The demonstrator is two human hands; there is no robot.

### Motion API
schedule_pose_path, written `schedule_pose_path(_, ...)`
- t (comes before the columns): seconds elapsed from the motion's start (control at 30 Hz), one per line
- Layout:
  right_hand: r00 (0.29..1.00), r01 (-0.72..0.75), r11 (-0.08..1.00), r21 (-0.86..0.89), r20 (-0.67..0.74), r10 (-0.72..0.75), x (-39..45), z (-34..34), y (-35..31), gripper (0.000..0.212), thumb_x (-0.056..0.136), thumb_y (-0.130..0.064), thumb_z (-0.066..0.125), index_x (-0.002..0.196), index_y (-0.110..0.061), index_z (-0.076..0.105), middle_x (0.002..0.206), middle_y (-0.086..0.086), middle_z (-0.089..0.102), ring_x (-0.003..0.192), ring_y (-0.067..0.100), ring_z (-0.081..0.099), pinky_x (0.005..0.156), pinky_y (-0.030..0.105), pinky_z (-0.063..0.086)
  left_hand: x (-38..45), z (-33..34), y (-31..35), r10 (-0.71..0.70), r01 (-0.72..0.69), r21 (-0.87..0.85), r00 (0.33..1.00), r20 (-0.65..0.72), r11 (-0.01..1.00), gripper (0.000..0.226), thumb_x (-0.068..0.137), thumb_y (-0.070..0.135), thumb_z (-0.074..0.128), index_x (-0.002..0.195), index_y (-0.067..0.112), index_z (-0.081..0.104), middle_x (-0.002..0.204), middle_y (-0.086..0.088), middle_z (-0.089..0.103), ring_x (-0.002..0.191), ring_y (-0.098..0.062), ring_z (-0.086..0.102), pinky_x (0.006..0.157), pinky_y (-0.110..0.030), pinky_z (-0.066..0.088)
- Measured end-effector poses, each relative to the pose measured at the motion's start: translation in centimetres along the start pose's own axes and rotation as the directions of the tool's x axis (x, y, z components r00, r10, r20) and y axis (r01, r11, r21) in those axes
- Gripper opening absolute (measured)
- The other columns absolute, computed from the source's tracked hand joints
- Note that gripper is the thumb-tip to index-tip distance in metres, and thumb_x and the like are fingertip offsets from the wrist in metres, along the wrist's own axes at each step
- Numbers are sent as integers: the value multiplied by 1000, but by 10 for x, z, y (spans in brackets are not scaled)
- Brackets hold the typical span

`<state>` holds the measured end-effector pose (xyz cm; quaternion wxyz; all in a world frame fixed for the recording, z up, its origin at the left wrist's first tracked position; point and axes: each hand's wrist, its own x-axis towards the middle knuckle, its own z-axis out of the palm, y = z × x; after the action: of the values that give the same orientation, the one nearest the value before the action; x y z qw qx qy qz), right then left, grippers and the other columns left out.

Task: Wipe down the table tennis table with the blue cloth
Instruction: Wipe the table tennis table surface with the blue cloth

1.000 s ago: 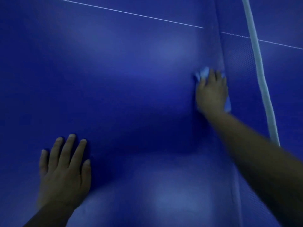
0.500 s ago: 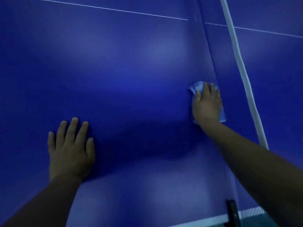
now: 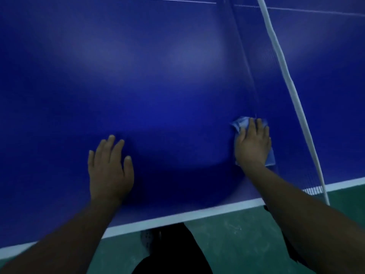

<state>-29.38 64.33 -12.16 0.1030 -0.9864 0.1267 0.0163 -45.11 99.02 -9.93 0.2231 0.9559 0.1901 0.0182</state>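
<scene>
- The blue cloth (image 3: 241, 123) lay flat on the blue tabletop (image 3: 158, 76), on the right side, just beside the net (image 3: 276, 56).
- The right hand (image 3: 252, 146) pressed down on the cloth with straight fingers.
- The left hand (image 3: 109, 168) lay flat on the tabletop with fingers spread, well apart from the cloth.
- The white edge line (image 3: 177, 216) ran along the near side, with green floor (image 3: 237, 234) below.

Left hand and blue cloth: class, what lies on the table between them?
Nothing. In the head view, only bare table surface, darkened by a shadow, lies between the left hand and the blue cloth under the right hand.
</scene>
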Motion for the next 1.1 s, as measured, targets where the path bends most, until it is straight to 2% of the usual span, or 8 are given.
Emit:
schedule_pose_path(0.2, 996, -88, 996, -24, 25, 88, -123, 3, 43, 56, 104, -39, 26, 150, -11, 43, 159, 13, 35, 146, 41, 28, 115, 53, 28, -99, 4, -21, 87, -91, 74, 995, 49, 993, 58, 96, 40, 34, 136, 4, 57, 152, -17, 44, 145, -35, 33, 122, -57, 11)
schedule_pose_path(0.33, 988, -157, 987, 27, 5, 157, -119, 4, 14, 53, 107, -36, 28, 154, -13, 34, 164, 10, 26, 150, 38, 19, 119, 51, 20, -113, 13, -36, 145, -149, 113, 988, 49, 982, 60, 92, 40, 37, 131, 0, 59, 147, -21, 47, 141, -38, 35, 122, -59, 11)
schedule_pose_path(0.43, 1000, -7, 1000, -26, 30, 8, -123, 4, -3, 54, 107, -41, 30, 158, -21, 26, 167, 0, 17, 153, 30, 12, 119, 50, 18, -113, 15, -35, 157, -160, 111, 987, 37, 981, 61, 92, 41, 37, 131, -2, 58, 145, -22, 47, 140, -39, 36, 123, -56, 8)
schedule_pose_path(0.57, 999, -36, 999, -32, 8, 36, -114, 2, 10, 51, 107, -42, 35, 153, -23, 37, 163, -3, 29, 141, 33, 30, 107, 53, 32, -115, 17, -34, 167, -168, 96, 986, 22, 981, 61, 92, 41, 36, 131, -1, 56, 143, -22, 47, 139, -40, 37, 123, -56, 9)
schedule_pose_path(0.77, 994, 31, 983, -179, 111, -11, -175, -14, 86, 42, 89, -5, 69, 130, -1, 60, 148, 17, 49, 132, 41, 48, 97, 54, 42, -117, 17, -36, 187, -186, 78, 982, -6, 979, 59, 92, 40, 38, 130, -2, 56, 143, -21, 47, 138, -40, 38, 122, -57, 11)
schedule_pose_path(0.87, 987, -46, 993, -112, 149, 62, -214, -35, 114, 48, 104, -46, 24, 133, -21, 53, 132, 8, 60, 109, 35, 61, 89, 46, 52, -115, 15, -35, 166, -167, 66, 986, 14, 984, 61, 92, 42, 37, 130, -1, 56, 144, -20, 46, 140, -39, 36, 123, -56, 7)
schedule_pose_path(0.93, 999, -28, 999, 21, 31, 27, -211, -51, 109, 51, 102, -42, 21, 124, -15, 59, 118, 9, 65, 99, 34, 61, 86, 47, 51, -116, 14, -35, 167, -168, 60, 986, 28, 984, 61, 92, 43, 37, 131, 0, 56, 145, -19, 45, 141, -39, 35, 123, -55, 6)
schedule_pose_path(1.1, 995, 67, 998, -18, 79, -65, -160, -39, 94, 38, 103, -17, 48, 139, -5, 51, 143, 15, 50, 123, 34, 50, 99, 41, 42, -118, 11, -37, 187, -187, 12, 982, 15, 982, 58, 91, 41, 39, 129, 0, 58, 144, -19, 46, 140, -38, 35, 124, -54, 4)
